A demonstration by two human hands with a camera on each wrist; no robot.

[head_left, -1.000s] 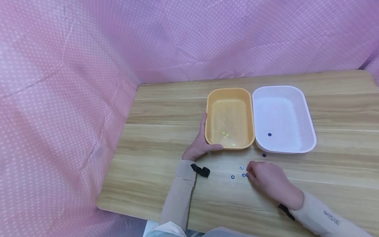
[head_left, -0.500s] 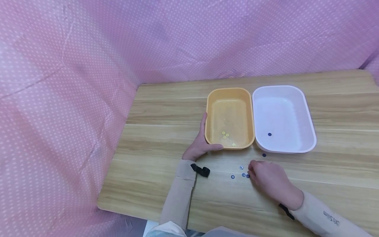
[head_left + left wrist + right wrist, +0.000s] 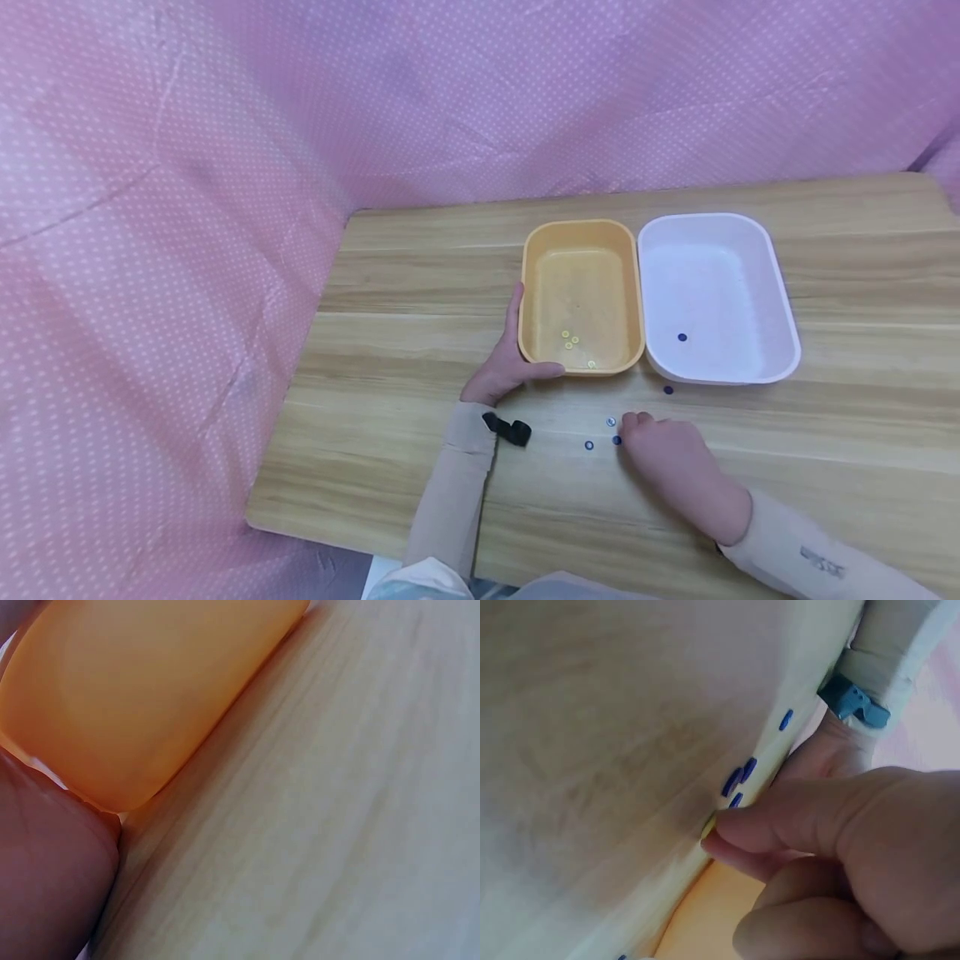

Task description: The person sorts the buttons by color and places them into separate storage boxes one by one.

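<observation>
My left hand (image 3: 502,368) holds the near left corner of an orange tub (image 3: 528,267), thumb along its front rim and fingers against the left wall. Several small yellow buttons (image 3: 568,346) lie inside that tub. Between thumb and index finger, my right hand (image 3: 672,467) pinches a yellow button (image 3: 708,826), close over the table. Several blue buttons lie near those fingertips, among them one at the left (image 3: 588,445), one further back (image 3: 611,422) and one right at the fingers (image 3: 617,440). In the head view the hand hides the yellow button.
A white tub (image 3: 720,283) stands right against the orange one, with a dark blue button (image 3: 682,337) in it. Another dark button (image 3: 668,390) lies on the wooden table (image 3: 405,333) before the white tub. A pink dotted cloth (image 3: 480,100) hangs behind.
My right hand first draws back slightly, uncovering a blue button, then shifts left and covers it again, its fingers more turned under. My left hand and both tubs stay in place.
</observation>
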